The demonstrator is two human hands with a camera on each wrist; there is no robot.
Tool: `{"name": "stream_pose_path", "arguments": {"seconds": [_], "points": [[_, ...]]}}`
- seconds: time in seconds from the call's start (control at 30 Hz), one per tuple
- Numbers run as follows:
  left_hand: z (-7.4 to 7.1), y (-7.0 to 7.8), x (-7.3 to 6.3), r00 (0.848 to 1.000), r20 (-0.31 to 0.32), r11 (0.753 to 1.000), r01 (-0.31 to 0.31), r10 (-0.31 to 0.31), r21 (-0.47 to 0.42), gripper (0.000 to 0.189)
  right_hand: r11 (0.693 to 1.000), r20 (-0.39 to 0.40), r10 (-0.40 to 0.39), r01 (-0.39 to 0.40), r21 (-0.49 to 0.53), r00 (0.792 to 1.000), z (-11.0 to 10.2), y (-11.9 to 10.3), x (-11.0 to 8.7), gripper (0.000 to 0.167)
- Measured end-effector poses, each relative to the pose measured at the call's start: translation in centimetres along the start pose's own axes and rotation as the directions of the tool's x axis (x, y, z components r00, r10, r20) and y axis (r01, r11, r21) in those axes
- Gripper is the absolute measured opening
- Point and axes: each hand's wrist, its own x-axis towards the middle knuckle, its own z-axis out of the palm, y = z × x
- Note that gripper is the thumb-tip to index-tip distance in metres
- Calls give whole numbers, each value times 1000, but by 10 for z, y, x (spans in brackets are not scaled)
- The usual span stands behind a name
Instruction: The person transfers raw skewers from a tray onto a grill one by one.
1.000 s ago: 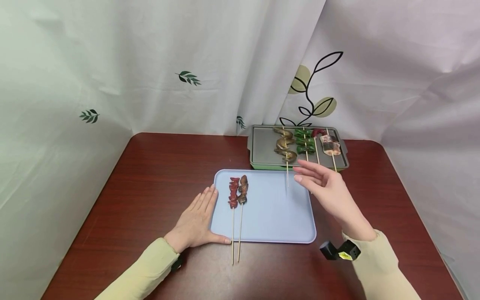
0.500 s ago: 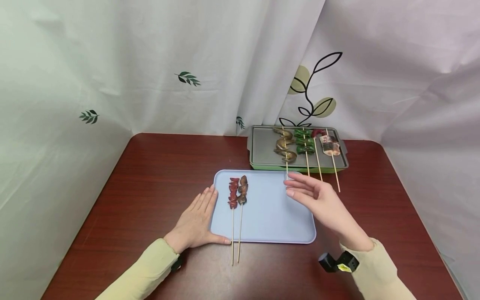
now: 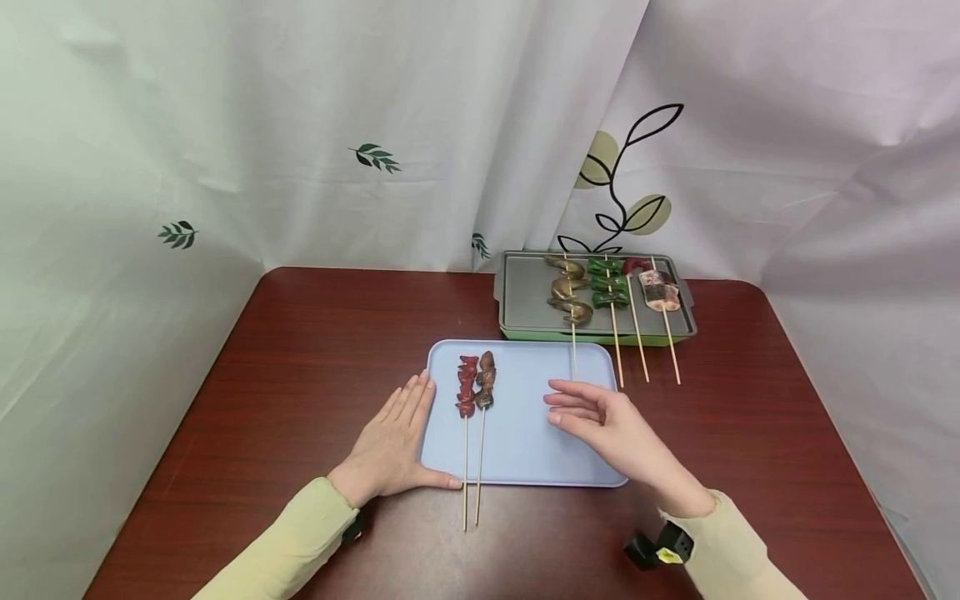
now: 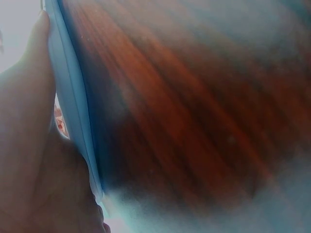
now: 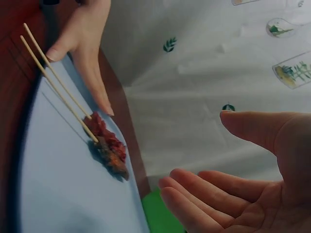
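My left hand (image 3: 392, 443) rests with straight fingers along the left edge of the light blue tray (image 3: 525, 454), its thumb at the front rim beside the skewer sticks. On that tray lie a red meat skewer (image 3: 467, 386) and a brown skewer (image 3: 486, 380), side by side, sticks poking past the front rim. Over the tray's right part hovers my right hand (image 3: 600, 421), fingers loosely bent and the thumb apart from them, holding nothing in the right wrist view. The left wrist view shows my left hand (image 4: 29, 131) against the tray's side (image 4: 73, 92).
Behind the blue tray stands a grey grill pan (image 3: 528, 292) with a green base. It carries a shrimp skewer (image 3: 570, 289), a green pepper skewer (image 3: 610, 283), a dark red skewer (image 3: 636, 265) and a fish skewer (image 3: 661, 290). White curtains (image 3: 337, 125) enclose the table (image 3: 337, 325).
My right hand has moved from beside the grill pan's sticks toward the front left, over the blue tray, uncovering the stick ends. My left hand and the skewers have stayed put.
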Motion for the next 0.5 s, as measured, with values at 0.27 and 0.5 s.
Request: {"name": "stream_pose_path", "arguments": {"seconds": [0.27, 0.5], "points": [[0, -1, 0, 1000, 8, 1000, 3, -3, 2, 143, 999, 40, 38, -39, 8, 998, 13, 12, 0, 53], [-3, 0, 0, 999, 31, 1000, 7, -7, 16, 143, 998, 114, 52, -55, 15, 992, 26, 21, 0, 54]]}}
